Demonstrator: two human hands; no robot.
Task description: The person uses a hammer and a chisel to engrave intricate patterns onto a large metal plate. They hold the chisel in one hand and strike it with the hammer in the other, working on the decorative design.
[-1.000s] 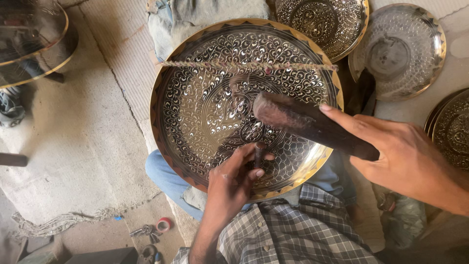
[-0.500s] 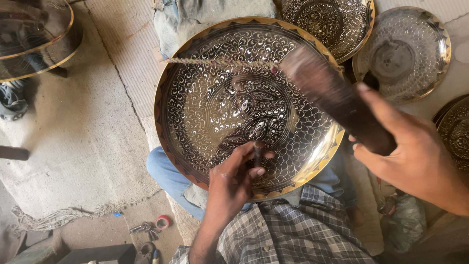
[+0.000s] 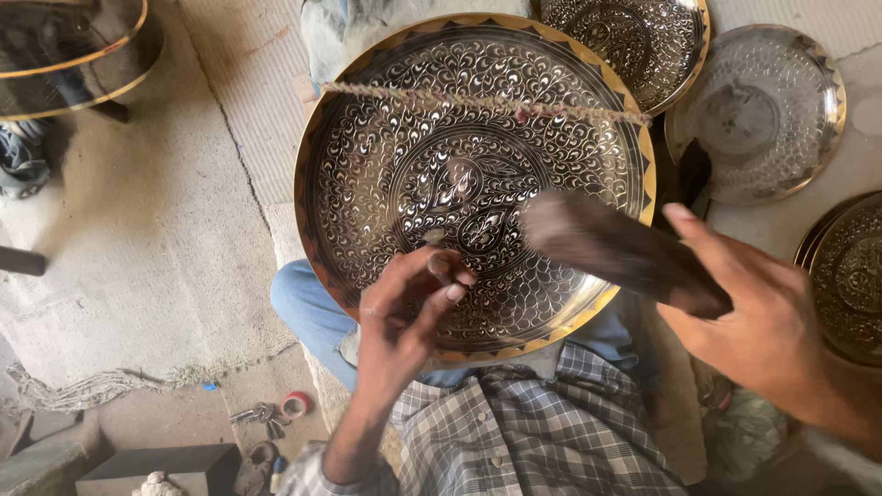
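- A large round engraved metal tray (image 3: pixel 441 147), dark with a gold rim, is propped on the person's lap, its face tilted toward the camera.
- A small punch-like tool (image 3: pixel 439 266) is pinched by the left hand (image 3: pixel 404 317); its tip is set against the lower middle of the tray's pattern, and the grip is clenched around it.
- A dark, blurred mallet (image 3: pixel 616 248) is grasped by the right hand (image 3: pixel 763 321), fingers wrapped about its handle; its head is held over the tray's right half, near the tool.
- A twisted cord (image 3: pixel 478 99) is stretched across the tray's upper part.
- Smaller engraved plates (image 3: pixel 753 110) are laid on the floor to the right.
- A bunch of keys (image 3: pixel 262 415) is seen on the floor at lower left.
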